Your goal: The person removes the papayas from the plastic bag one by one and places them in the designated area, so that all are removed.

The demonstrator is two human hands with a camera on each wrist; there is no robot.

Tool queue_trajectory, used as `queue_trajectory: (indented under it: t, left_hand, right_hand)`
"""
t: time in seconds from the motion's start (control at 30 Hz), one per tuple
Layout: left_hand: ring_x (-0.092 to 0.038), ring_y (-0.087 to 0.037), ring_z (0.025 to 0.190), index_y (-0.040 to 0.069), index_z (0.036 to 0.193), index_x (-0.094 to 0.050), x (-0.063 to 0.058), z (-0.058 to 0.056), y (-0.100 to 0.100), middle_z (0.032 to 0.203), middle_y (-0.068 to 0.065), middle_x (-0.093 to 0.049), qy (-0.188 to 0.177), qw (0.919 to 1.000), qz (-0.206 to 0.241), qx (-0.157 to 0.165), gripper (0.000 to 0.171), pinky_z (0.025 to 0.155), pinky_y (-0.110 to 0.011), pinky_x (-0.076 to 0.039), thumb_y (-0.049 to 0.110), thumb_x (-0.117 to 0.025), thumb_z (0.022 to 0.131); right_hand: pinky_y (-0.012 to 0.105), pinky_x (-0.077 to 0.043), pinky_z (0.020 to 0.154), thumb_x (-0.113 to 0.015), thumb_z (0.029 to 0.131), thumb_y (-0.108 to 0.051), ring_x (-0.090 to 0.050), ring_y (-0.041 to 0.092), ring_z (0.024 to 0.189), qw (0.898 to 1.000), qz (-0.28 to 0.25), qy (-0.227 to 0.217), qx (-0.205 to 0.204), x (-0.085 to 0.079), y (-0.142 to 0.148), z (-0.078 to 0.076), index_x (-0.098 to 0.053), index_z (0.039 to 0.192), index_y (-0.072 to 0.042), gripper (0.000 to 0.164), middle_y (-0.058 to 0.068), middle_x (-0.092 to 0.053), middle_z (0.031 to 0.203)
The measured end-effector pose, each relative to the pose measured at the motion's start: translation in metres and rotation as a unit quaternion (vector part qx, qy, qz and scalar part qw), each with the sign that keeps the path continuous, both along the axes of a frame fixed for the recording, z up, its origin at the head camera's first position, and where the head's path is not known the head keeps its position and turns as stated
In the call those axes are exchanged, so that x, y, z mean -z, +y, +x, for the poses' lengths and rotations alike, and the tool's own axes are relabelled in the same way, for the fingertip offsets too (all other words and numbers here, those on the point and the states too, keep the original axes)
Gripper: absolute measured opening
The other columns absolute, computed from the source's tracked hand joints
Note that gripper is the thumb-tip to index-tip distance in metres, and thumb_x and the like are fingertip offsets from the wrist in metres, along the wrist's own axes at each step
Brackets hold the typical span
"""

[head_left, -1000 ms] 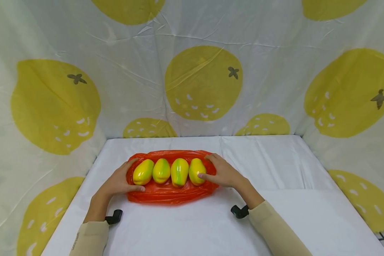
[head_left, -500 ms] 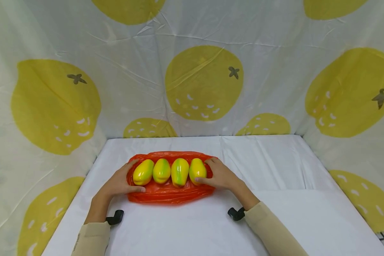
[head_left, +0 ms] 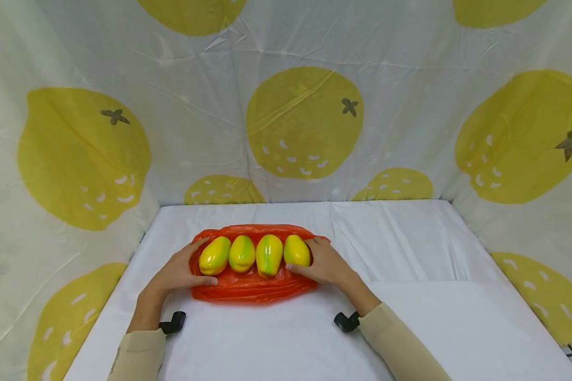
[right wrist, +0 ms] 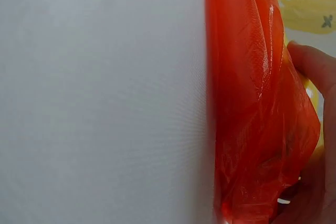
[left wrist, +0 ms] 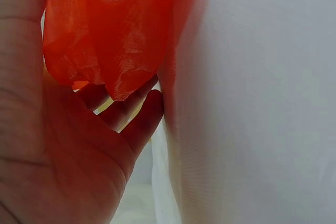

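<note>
A red plastic bag [head_left: 257, 292] lies spread on the white table, its crumpled rim standing around a row of several glossy yellow-green fruits that look like mangoes. At the bag's left end, my left hand [head_left: 175, 270] cups the plastic, thumb along the near side and fingers behind; the left wrist view shows the fingers bent around the bag's end [left wrist: 126, 30]. My right hand [head_left: 331, 263] holds the rightmost mango [head_left: 296, 251] between thumb and fingers. Red folds [right wrist: 262, 129] hide part of that hand in the right wrist view. The leftmost mango [head_left: 215, 256] sits beside my left fingers.
A white cloth covers the table [head_left: 267, 344]. Behind it and at both sides hangs a pale curtain [head_left: 195, 116] printed with big lemons. Black wrist mounts [head_left: 173, 322] project inward from both sleeves, close above the table.
My right hand has shifted slightly left, its thumb now at the near side of the rightmost mango. That mango stands slightly farther from its neighbour. The left hand stays in place.
</note>
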State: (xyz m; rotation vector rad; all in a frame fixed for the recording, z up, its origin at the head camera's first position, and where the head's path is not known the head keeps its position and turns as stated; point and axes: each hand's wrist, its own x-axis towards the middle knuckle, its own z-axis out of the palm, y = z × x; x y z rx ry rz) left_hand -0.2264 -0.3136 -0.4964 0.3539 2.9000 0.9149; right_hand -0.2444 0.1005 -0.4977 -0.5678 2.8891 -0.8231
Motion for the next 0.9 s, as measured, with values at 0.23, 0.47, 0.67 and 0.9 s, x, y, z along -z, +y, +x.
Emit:
queue_trajectory:
  t: [0.23, 0.47, 0.67, 0.9]
  left_hand:
    - [-0.042, -0.045, 0.141, 0.017, 0.162, -0.029, -0.0003, 0.0009, 0.0015, 0.158, -0.021, -0.042, -0.01, 0.9999, 0.004, -0.008, 0.12, 0.11, -0.074, -0.039, 0.061, -0.089, 0.068]
    - [-0.043, -0.045, 0.141, 0.018, 0.163, -0.029, 0.0017, 0.0008, 0.0005, 0.158, -0.02, -0.042, -0.011, 0.9999, 0.009, -0.007, 0.12, 0.109, -0.074, -0.04, 0.059, -0.089, 0.068]
    - [-0.042, -0.045, 0.141, 0.018, 0.163, -0.028, 0.0007, 0.001, 0.0006, 0.158, -0.021, -0.042, -0.013, 0.9999, 0.008, -0.005, 0.12, 0.109, -0.074, -0.039, 0.059, -0.089, 0.068]
    - [-0.042, -0.046, 0.141, 0.018, 0.163, -0.028, 0.0, 0.0019, 0.0024, 0.159, -0.021, -0.041, -0.019, 0.9997, 0.009, -0.009, 0.12, 0.109, -0.074, -0.04, 0.059, -0.089, 0.069]
  right_hand:
    - [0.042, -0.056, 0.099, -0.065, 0.084, -0.073, -0.06, 0.021, 0.113, 0.999, -0.032, -0.002, 0.009, -0.0013, 0.0022, 0.002, -0.054, 0.143, -0.01, 0.087, 0.006, -0.062, 0.135]
    - [0.043, -0.056, 0.099, -0.072, 0.084, -0.063, -0.057, 0.02, 0.113, 0.997, -0.078, -0.011, 0.02, -0.0013, 0.0039, 0.0054, -0.053, 0.142, -0.014, 0.079, 0.002, -0.061, 0.132]
    - [0.044, -0.056, 0.098, -0.076, 0.084, -0.053, -0.057, 0.021, 0.115, 0.992, -0.121, -0.004, 0.027, -0.0016, 0.0034, 0.0064, -0.051, 0.145, -0.016, 0.076, 0.002, -0.06, 0.135]
    - [0.047, -0.056, 0.099, -0.077, 0.083, -0.044, -0.058, 0.023, 0.115, 0.989, -0.145, 0.016, 0.039, -0.0046, 0.0047, 0.0069, -0.045, 0.153, -0.015, 0.083, 0.006, -0.058, 0.138]
